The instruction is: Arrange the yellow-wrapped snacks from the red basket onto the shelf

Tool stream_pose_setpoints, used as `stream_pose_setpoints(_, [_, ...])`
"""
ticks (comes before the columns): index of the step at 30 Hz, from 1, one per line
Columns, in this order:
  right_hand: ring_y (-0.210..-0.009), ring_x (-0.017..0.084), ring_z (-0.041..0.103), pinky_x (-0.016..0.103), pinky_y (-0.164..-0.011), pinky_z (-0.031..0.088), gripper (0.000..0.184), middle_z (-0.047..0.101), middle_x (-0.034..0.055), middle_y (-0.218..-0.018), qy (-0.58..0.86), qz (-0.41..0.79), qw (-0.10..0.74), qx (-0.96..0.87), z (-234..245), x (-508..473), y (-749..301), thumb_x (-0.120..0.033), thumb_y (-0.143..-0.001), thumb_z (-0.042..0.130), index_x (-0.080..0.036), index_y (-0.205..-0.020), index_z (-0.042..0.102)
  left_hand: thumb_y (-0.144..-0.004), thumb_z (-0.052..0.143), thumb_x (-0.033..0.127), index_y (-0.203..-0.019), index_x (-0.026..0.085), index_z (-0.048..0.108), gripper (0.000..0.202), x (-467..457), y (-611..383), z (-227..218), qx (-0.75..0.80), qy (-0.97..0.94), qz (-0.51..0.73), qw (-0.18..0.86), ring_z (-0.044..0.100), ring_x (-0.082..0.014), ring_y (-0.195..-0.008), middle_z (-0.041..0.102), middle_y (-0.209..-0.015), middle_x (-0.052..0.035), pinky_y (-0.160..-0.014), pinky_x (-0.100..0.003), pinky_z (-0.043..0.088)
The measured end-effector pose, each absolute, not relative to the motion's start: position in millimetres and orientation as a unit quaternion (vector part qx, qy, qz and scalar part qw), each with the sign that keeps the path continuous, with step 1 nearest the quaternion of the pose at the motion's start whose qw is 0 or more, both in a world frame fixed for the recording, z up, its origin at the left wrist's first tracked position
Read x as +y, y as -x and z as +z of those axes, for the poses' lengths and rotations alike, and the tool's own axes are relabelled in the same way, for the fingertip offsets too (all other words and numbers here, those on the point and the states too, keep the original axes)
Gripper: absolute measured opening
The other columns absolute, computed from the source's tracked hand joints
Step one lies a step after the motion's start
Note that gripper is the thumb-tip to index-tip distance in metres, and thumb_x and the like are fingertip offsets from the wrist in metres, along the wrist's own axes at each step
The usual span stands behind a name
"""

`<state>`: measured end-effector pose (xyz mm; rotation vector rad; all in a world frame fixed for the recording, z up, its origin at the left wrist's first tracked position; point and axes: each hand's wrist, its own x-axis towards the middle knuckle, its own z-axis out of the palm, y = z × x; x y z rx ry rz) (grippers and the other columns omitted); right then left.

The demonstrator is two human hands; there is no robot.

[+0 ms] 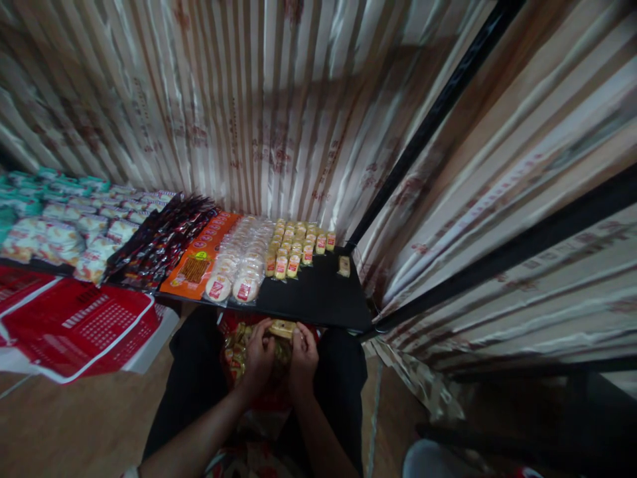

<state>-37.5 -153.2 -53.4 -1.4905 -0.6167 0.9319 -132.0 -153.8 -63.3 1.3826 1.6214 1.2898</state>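
Observation:
Between my left hand (261, 352) and my right hand (304, 353) is a small yellow wrapped snack pack (283, 328), pinched at its two ends. Both hands are closed on it, over a red bag (227, 323) between my knees. Similar yellow packs (237, 352) fill that bag, partly hidden by my hands and forearms. Ahead on the black shelf (318, 299) stand rows of the same yellow snack packs (293, 249), some with red labels facing me. A single pack (344, 266) lies apart near the shelf's right end.
Left along the shelf are clear-wrapped round crackers (239, 259), an orange packet (196, 262), dark wrapped packets (159, 245), and white packs (64, 239). A red and white bag (94, 325) hangs below. Black metal bars (432, 123) rise at right before a pleated curtain (279, 113).

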Motion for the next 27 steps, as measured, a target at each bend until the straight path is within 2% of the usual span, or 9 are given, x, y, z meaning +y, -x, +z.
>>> stream_pose_setpoints(7, [-0.087,0.018,0.061,0.028,-0.078,0.050,0.043,0.060,0.0092,-0.102,0.652,0.343,0.602,-0.309,-54,-143,25,-0.053,-0.069,0.057,-0.017,-0.091,0.065,-0.075,0.047,0.022,-0.102,0.016,0.060,0.030,-150,127,-56,0.624,-0.520,0.478,0.335,0.059,-0.0214,-0.101,0.064,-0.106,-0.0109,-0.089,-0.039,0.048])
stream_pose_setpoints(11, [-0.087,0.018,0.062,0.026,-0.073,0.050,0.050,0.066,0.0082,-0.101,0.634,0.389,0.581,-0.331,-45,-141,20,-0.055,-0.073,0.052,-0.017,-0.103,0.065,-0.076,0.048,0.025,-0.101,0.016,0.061,0.030,-148,126,-50,0.627,-0.515,0.479,0.335,0.061,-0.0215,-0.097,0.065,-0.103,-0.0111,-0.086,-0.039,0.049])
stream_pose_setpoints(16, [-0.089,0.018,0.061,0.025,-0.076,0.048,0.051,0.067,0.0065,-0.106,0.640,0.370,0.579,-0.344,-35,-138,14,-0.054,-0.075,0.052,-0.019,-0.109,0.065,-0.078,0.047,0.030,-0.103,0.015,0.060,0.033,-146,120,-49,0.621,-0.505,0.476,0.364,0.063,-0.0209,-0.093,0.067,-0.103,-0.0122,-0.085,-0.038,0.050])
stream_pose_setpoints(23, [-0.069,0.015,0.060,0.027,-0.068,0.048,0.051,0.068,0.0036,-0.087,0.642,0.379,0.576,-0.337,-38,-133,3,-0.053,-0.077,0.048,-0.021,-0.115,0.062,-0.078,0.049,0.036,-0.098,0.014,0.061,0.032,-143,111,-43,0.609,-0.487,0.481,0.402,0.066,-0.0201,-0.081,0.070,-0.091,-0.0104,-0.076,-0.035,0.052])
stream_pose_setpoints(27, [-0.066,0.014,0.060,0.026,-0.063,0.050,0.057,0.066,0.0046,-0.093,0.632,0.398,0.580,-0.325,-35,-130,2,-0.049,-0.075,0.051,-0.021,-0.124,0.054,-0.078,0.048,0.038,-0.094,0.016,0.061,0.031,-140,107,-36,0.600,-0.494,0.468,0.421,0.066,-0.0194,-0.076,0.071,-0.084,-0.0081,-0.073,-0.032,0.052])
